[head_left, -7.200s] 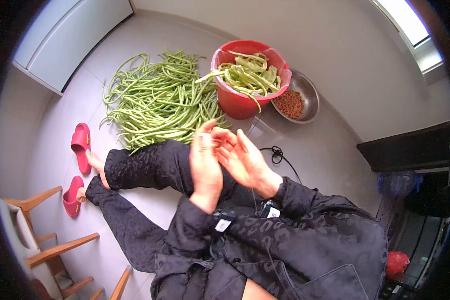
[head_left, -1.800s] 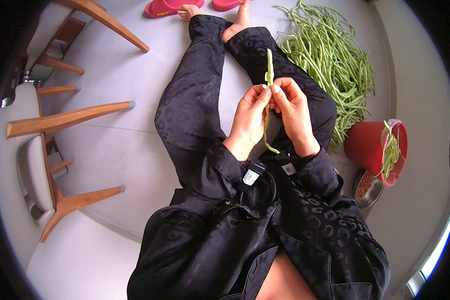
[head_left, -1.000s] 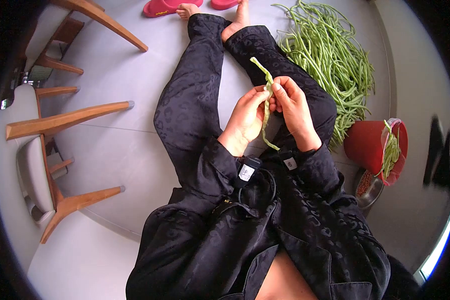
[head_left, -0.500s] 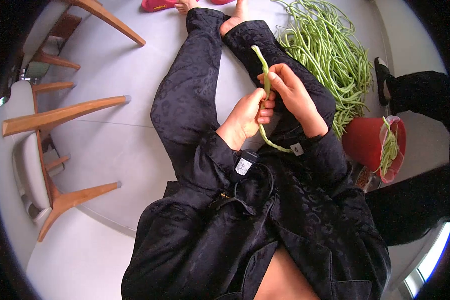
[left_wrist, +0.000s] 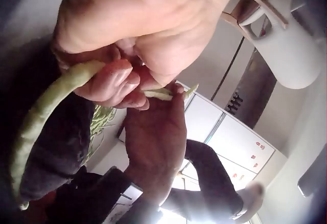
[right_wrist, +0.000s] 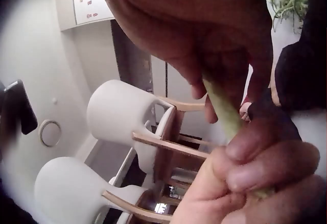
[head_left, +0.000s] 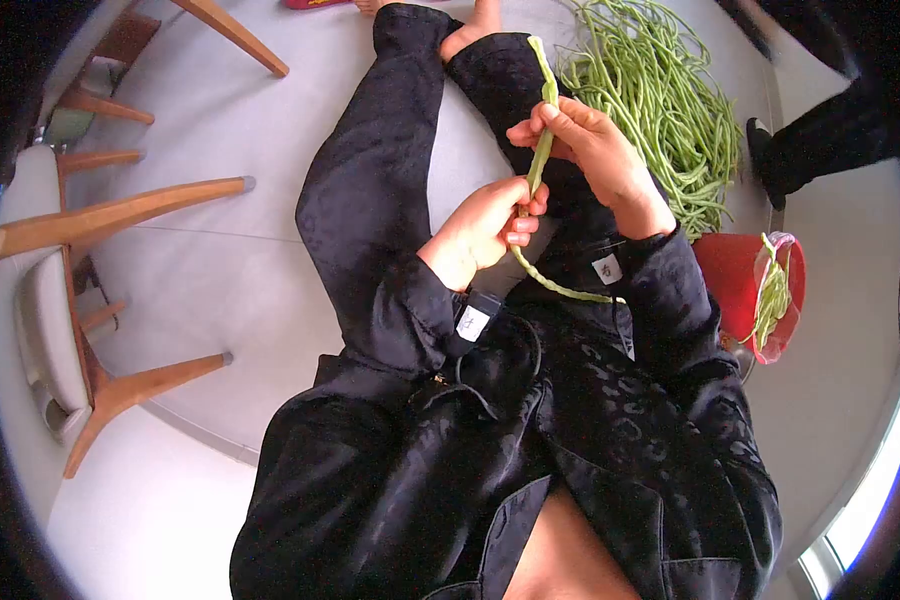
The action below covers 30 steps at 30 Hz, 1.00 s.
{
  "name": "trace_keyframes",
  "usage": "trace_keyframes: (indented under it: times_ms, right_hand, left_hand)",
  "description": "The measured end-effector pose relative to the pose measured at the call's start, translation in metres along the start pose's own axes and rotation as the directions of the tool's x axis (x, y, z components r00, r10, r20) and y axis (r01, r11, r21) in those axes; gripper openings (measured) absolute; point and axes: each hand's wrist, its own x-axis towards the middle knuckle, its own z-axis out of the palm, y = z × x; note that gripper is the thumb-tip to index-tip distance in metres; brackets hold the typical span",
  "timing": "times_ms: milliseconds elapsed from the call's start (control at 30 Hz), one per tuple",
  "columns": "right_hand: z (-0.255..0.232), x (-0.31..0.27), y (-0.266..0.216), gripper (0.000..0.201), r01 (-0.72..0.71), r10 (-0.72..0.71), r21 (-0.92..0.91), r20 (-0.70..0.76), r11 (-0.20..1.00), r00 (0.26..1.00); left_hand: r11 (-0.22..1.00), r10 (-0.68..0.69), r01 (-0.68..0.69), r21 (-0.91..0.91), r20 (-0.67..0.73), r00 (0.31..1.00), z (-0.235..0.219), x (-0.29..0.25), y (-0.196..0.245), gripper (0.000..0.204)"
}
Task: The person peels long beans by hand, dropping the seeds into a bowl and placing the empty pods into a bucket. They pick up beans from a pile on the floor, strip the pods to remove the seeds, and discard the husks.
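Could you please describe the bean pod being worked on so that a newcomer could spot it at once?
Start at the person in black seated on the grey floor. Above the lap, the left hand and right hand pinch one long pod. Unlike the bean pile on the floor, it is held upright.

Head camera looks steeply down from above; both wrist cameras look up close at the shared bean pod (head_left: 536, 170)

Home dining area: chairs (head_left: 90, 225), cabinets (left_wrist: 225, 132)
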Motion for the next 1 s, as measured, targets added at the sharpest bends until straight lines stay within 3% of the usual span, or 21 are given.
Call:
trace_keyframes:
  times_ms: [100,167,233,367,433,500,567,767,867,967,1000]
  right_hand:
    - [0.000,0.002,-0.001,0.024,-0.003,0.002,-0.011,-0.019,1.000,1.000]
    - [-0.007,0.007,-0.004,0.024,0.061,-0.050,0.149,-0.072,0.987,0.996]
    - [-0.018,0.012,-0.019,0.023,0.114,-0.090,0.162,-0.151,0.980,0.984]
    - [-0.038,0.020,-0.026,0.023,0.125,-0.107,0.186,-0.105,0.975,0.989]
    - [-0.039,0.021,-0.029,0.023,0.097,-0.086,0.187,-0.065,0.977,0.994]
    - [-0.037,0.018,-0.029,0.023,0.063,-0.046,0.184,-0.094,0.981,0.995]
    - [-0.035,0.015,-0.025,0.024,0.072,-0.052,0.197,-0.103,0.978,0.993]
    - [-0.049,0.008,-0.035,0.024,0.138,-0.101,0.302,-0.133,0.943,0.986]
    - [-0.042,0.003,-0.039,0.024,0.128,-0.110,0.281,-0.079,0.951,0.991]
    - [-0.037,0.000,-0.050,0.027,0.221,-0.194,0.217,-0.139,0.951,0.971]
    - [-0.038,0.000,-0.053,0.026,0.220,-0.200,0.213,-0.115,0.952,0.973]
  left_hand:
    - [0.998,0.010,-0.009,0.055,-0.016,1.000,-0.004,-0.001,-0.006,0.007]
    - [0.994,0.025,-0.023,0.109,-0.017,1.000,-0.009,-0.001,-0.013,0.007]
    - [0.998,-0.058,0.058,0.013,0.002,0.998,-0.010,-0.003,-0.024,0.007]
    - [0.990,-0.017,0.025,-0.138,0.063,0.998,-0.006,-0.008,-0.018,0.010]
    - [0.992,-0.006,0.014,-0.128,0.059,0.998,-0.003,-0.009,-0.014,0.016]
    - [0.990,0.140,-0.139,0.040,-0.038,0.989,0.001,-0.011,-0.010,0.022]
    - [0.988,0.145,-0.144,0.064,-0.023,0.989,-0.003,-0.009,-0.007,0.027]
    - [0.976,0.101,-0.093,0.196,-0.030,0.994,-0.008,-0.002,-0.014,0.028]
    - [0.991,0.002,0.007,0.132,-0.068,0.998,-0.011,0.005,-0.017,0.024]
    - [0.993,-0.084,0.090,0.077,-0.085,0.993,-0.014,0.005,-0.021,0.020]
    - [0.996,-0.078,0.079,0.041,-0.018,0.997,-0.010,0.003,-0.020,0.017]
